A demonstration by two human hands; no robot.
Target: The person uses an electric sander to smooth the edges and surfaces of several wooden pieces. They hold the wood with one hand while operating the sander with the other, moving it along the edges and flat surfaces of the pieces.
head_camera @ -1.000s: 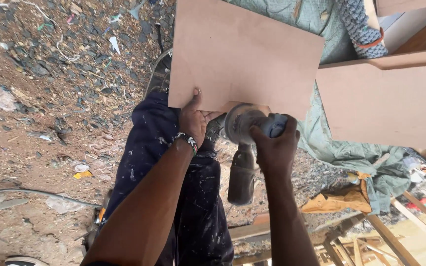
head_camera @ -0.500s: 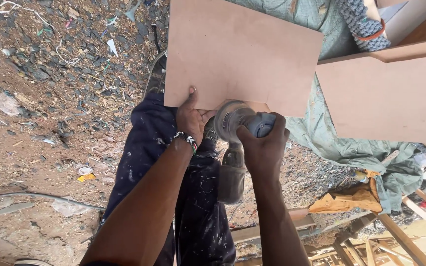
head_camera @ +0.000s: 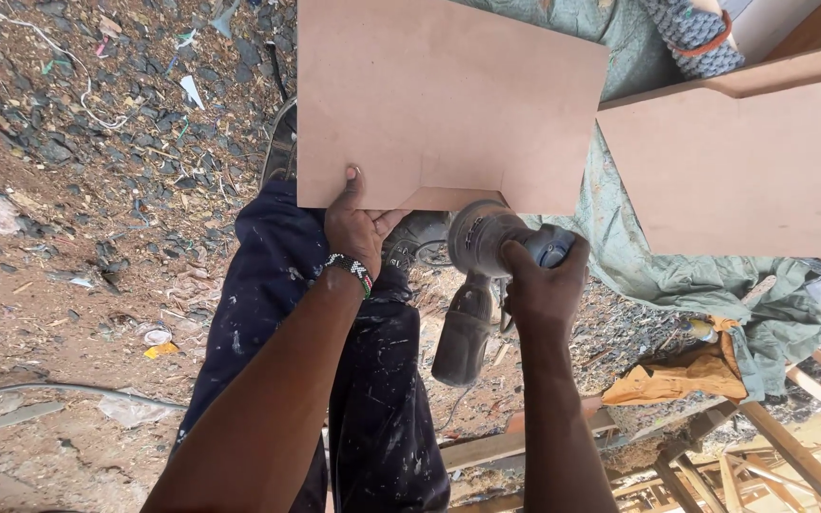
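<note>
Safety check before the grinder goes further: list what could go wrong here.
1. The left hand grips the board edge right beside the grinder; a slip could reach the fingers.
2. The board seems held by hand alone over the leg; it could kick or twist.
3. Both hands are bare, the right hand on the grinder head.
</note>
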